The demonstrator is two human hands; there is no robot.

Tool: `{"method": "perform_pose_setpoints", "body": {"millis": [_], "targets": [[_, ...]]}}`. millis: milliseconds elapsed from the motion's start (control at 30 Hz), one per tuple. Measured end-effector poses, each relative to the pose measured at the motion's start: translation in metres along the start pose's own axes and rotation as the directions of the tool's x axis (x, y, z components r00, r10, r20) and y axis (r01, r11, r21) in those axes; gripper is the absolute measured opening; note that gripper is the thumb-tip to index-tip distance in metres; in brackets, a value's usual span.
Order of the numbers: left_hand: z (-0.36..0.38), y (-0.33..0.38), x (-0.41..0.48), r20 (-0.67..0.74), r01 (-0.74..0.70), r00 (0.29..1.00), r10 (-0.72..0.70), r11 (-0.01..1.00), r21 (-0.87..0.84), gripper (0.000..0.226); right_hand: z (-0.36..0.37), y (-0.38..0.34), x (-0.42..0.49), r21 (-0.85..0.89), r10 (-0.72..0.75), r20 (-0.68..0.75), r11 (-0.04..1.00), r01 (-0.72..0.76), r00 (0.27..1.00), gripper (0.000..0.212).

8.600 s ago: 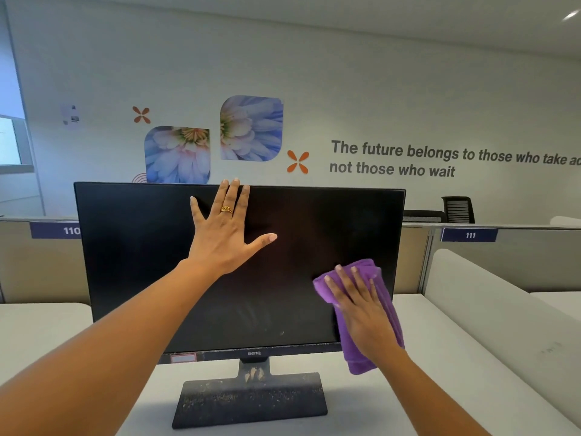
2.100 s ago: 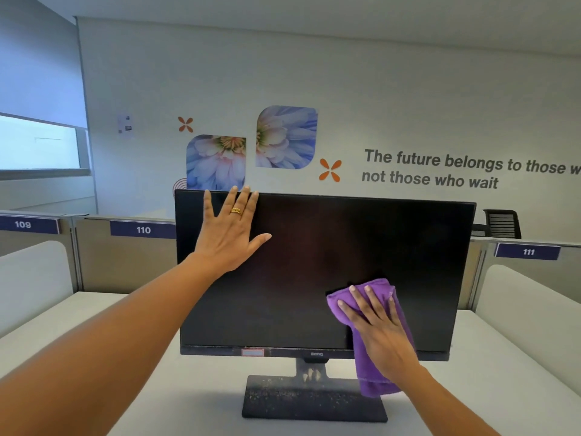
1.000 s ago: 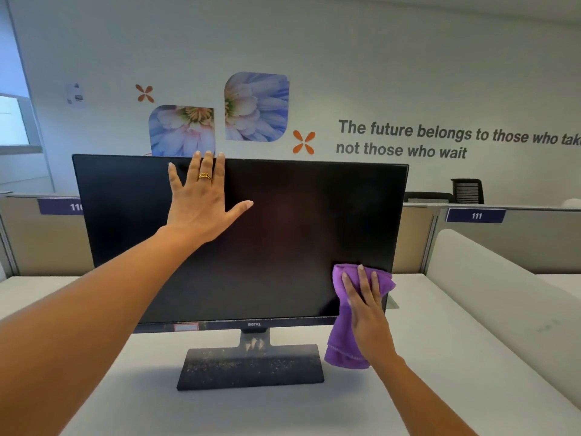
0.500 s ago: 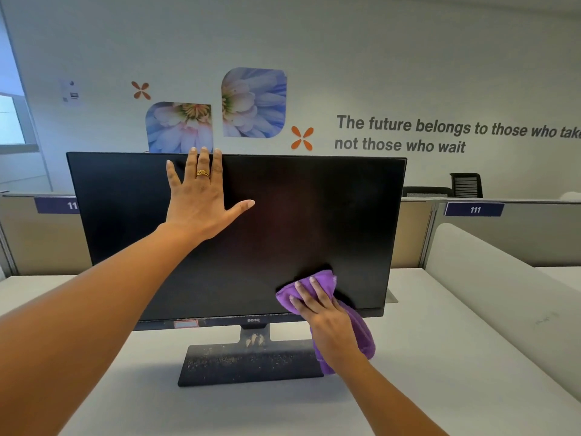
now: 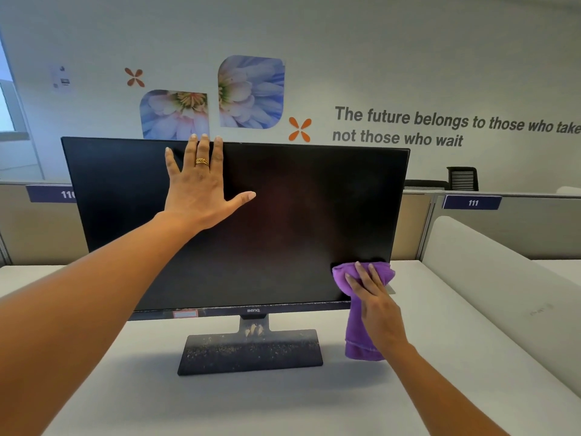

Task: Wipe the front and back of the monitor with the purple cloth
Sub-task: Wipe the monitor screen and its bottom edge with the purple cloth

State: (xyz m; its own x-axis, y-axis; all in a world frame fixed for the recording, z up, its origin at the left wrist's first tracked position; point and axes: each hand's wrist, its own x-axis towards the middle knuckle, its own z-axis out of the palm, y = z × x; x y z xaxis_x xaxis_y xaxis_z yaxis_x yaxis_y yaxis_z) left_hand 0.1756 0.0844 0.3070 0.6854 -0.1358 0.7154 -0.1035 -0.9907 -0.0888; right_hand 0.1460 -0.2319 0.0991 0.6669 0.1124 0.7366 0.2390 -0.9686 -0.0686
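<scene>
The black monitor (image 5: 298, 221) stands on a dusty dark base (image 5: 251, 352) in the middle of the white desk, its dark screen facing me. My left hand (image 5: 201, 187) lies flat on the upper left part of the screen, fingers straight and reaching the top edge. My right hand (image 5: 374, 303) presses the purple cloth (image 5: 355, 338) against the screen's lower right corner with straight fingers. The cloth hangs down below the bezel past my palm. The monitor's back is hidden.
The white desk (image 5: 440, 357) runs left and right of the monitor. A low white divider (image 5: 503, 278) rises at the right. Beige partitions labelled 110 and 111 (image 5: 471, 202) stand behind. A black chair (image 5: 462, 178) sits far back right.
My right hand has swept the cloth from the bottom middle of the screen back to the lower right corner. My left hand has stayed flat on the upper screen.
</scene>
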Motion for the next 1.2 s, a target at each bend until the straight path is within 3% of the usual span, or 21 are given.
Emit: {"method": "perform_pose_setpoints", "body": {"millis": [100, 300, 533, 867, 1067, 1200], "targets": [[-0.001, -0.001, -0.001, 0.0, -0.006, 1.0, 0.006, 1.0, -0.003, 0.102, 0.002, -0.012, 0.0, 0.016, -0.002, -0.001, 1.0, 0.002, 1.0, 0.076], [-0.003, -0.008, -0.002, 0.016, -0.048, 0.999, 0.048, 0.999, -0.015, 0.099, 0.005, -0.073, 0.026, -0.051, -0.272, 0.05, 0.96, 0.275, 0.961, 0.074], [-0.009, -0.043, 0.001, 0.035, -0.173, 0.984, 0.173, 0.985, -0.004, 0.089, 0.009, -0.165, 0.064, -0.139, -0.421, 0.17, 0.885, 0.444, 0.891, 0.072], [-0.001, -0.154, -0.025, -0.016, 0.023, 1.0, -0.022, 0.999, 0.039, 0.079, 0.033, -0.271, 0.085, -0.205, -0.543, 0.363, 0.746, 0.633, 0.757, 0.066], [-0.001, -0.2, -0.029, 0.011, -0.005, 1.0, 0.005, 0.998, 0.061, 0.082, 0.058, -0.324, 0.085, -0.186, -0.562, 0.371, 0.736, 0.651, 0.74, 0.068], [0.002, -0.204, -0.032, 0.041, -0.027, 0.999, 0.03, 0.998, -0.061, 0.085, 0.081, -0.351, 0.081, -0.221, -0.55, 0.383, 0.725, 0.652, 0.742, 0.072]]}}
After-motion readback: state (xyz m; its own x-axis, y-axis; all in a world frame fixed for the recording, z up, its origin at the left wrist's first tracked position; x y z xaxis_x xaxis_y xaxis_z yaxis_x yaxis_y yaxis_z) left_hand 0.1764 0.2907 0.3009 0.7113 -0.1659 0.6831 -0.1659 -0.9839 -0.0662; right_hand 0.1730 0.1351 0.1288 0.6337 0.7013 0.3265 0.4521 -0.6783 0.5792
